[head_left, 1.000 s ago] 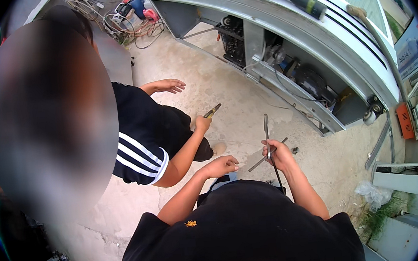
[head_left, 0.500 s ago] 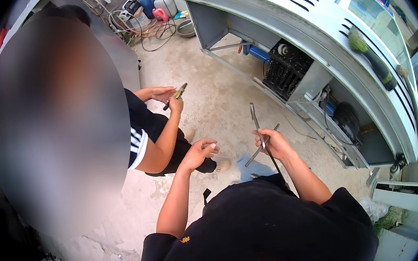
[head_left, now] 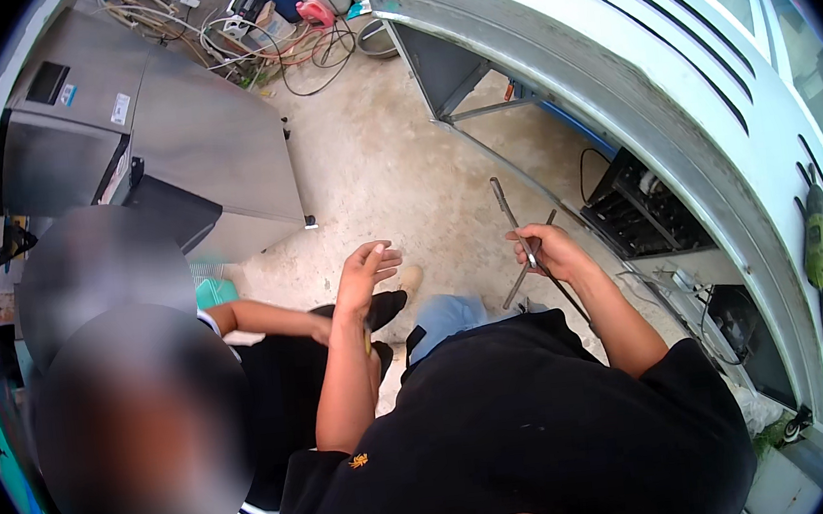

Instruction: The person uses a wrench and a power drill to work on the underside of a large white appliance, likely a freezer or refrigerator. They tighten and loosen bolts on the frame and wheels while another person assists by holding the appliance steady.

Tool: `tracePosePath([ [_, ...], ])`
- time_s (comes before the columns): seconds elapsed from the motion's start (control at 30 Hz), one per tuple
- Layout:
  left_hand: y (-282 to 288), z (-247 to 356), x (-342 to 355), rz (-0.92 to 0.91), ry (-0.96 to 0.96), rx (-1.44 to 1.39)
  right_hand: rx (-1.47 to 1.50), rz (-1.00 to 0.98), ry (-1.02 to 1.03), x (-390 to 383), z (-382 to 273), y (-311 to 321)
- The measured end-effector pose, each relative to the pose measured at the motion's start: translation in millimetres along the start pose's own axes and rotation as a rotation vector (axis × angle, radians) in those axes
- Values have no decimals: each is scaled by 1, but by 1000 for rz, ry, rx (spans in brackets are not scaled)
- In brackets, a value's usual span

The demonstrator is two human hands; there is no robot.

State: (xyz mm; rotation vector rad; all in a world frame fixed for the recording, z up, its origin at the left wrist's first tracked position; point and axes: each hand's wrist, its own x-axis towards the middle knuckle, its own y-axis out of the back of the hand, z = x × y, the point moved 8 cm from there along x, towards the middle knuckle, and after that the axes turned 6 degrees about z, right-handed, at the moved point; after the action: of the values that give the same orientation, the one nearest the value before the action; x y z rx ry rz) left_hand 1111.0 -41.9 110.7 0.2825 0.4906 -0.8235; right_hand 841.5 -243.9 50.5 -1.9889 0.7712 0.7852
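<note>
fingers of the right hand (head_left: 545, 249) grip 2 thin metal rods (head_left: 521, 237); left hand (head_left: 364, 273) fingers spread, empty.

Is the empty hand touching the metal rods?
Apart. The head view shows the left hand open, with bare floor between it and the metal rods in the right hand.

Dull grey metal rods (head_left: 518, 227), rough concrete floor (head_left: 393, 170)
</note>
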Motion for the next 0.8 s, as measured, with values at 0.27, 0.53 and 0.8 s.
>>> tracePosePath([
  [0.27,-52,110,155,-369,-125,265,55,142,137,32,-66,-14],
  [0.53,-91,174,198,-903,-257,682,508,212,344,42,-67,-70],
  [0.8,-59,149,288,-1095,-242,1023,514,337,428,85,-49,-95],
])
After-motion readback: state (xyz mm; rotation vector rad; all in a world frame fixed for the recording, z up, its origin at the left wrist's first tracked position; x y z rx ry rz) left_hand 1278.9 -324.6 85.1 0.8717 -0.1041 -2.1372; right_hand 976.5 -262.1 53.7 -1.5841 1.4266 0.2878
